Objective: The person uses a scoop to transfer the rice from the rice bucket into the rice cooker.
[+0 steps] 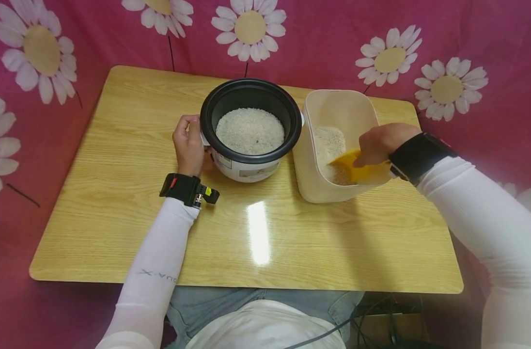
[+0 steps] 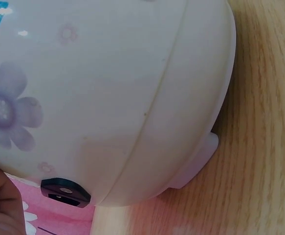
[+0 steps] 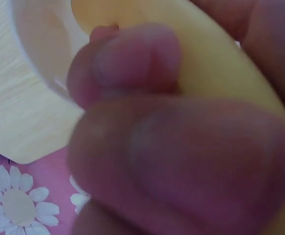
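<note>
A white rice cooker [image 1: 245, 170] with a dark inner pot stands near the middle of the table, and white rice [image 1: 250, 128] lies in the pot. My left hand [image 1: 189, 150] grips the cooker's left side handle, its fingers partly hidden. To the right of the cooker is a cream-coloured tub [image 1: 308, 167] with rice [image 1: 329, 140] in its bottom. My right hand [image 1: 385, 141] reaches over the tub's right side and grips a yellow scoop [image 1: 365, 173], whose edge is at the rice. Thumb and fingertips [image 3: 206, 156] press on the scoop in the right wrist view.
The light wooden table [image 1: 130, 232] has rounded corners. A pink cloth [image 1: 326, 43] with white daisies hangs behind and beside it. Below the front edge are the person's lap and a dark cable [image 1: 322, 334].
</note>
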Demonstrator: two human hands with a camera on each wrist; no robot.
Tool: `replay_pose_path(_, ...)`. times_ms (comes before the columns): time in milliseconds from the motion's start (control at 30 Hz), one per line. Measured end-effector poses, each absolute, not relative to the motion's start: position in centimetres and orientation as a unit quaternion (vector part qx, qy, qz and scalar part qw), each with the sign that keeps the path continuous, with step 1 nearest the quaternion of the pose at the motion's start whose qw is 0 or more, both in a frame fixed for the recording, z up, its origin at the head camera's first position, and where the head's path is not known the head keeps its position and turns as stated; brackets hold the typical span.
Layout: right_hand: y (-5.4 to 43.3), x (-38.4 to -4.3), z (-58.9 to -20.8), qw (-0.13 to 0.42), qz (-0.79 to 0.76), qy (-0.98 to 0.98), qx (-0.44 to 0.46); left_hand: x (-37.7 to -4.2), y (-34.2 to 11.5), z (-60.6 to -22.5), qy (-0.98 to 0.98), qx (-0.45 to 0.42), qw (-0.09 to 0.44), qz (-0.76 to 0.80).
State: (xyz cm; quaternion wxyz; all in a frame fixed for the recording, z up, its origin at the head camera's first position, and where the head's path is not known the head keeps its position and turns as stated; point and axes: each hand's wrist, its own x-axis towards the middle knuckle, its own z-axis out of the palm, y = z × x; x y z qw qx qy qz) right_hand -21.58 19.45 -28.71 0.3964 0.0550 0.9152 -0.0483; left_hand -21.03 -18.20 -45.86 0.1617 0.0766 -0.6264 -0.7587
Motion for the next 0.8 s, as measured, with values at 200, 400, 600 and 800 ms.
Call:
replay_pose_path(200, 19.5, -21.5, -28.6, 0.392, -0.042, 0.918, 0.039, -20.9, -18.1, -45.9, -0.622, 0.082, 0.159, -0.763)
replay_pose_path(400, 19.7, -21.7, -28.9, 0.402, -0.053, 0.913, 0.052, -21.0, -18.1, -46.0, -0.622, 0.084, 0.159, -0.762)
replay_pose_path(600, 19.3, -22.7, -29.8, 0.45, 0.011, 0.893, -0.012, -21.0, -18.1, -45.8, -0.618, 0.08, 0.159, -0.766)
replay_pose_path(800, 19.1, -23.3, -30.4, 0.463, -0.011, 0.886, 0.015, -21.0, -18.1, -45.6, -0.609, 0.087, 0.158, -0.772)
